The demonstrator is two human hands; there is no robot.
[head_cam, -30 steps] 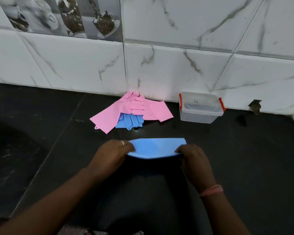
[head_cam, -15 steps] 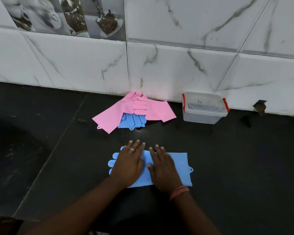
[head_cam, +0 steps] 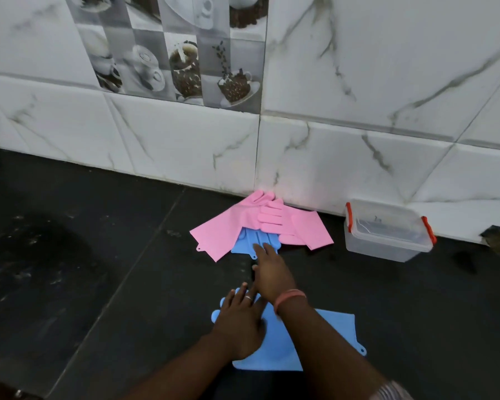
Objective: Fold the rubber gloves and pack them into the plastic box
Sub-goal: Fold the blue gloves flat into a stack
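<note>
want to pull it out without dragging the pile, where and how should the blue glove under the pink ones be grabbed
Probably pinch the cuff edge of the second blue glove, coming from the near side, where the right hand is reaching. That end lies bare with its hang tab toward the person; its fingers are tucked under the pink gloves. The left hand rests on the nearer blue glove.

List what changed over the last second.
The near blue rubber glove, first held up by both hands, was laid flat. The right hand left it and reached to the far blue glove. The left hand still presses it. Pink gloves and clear plastic box unmoved.
</note>
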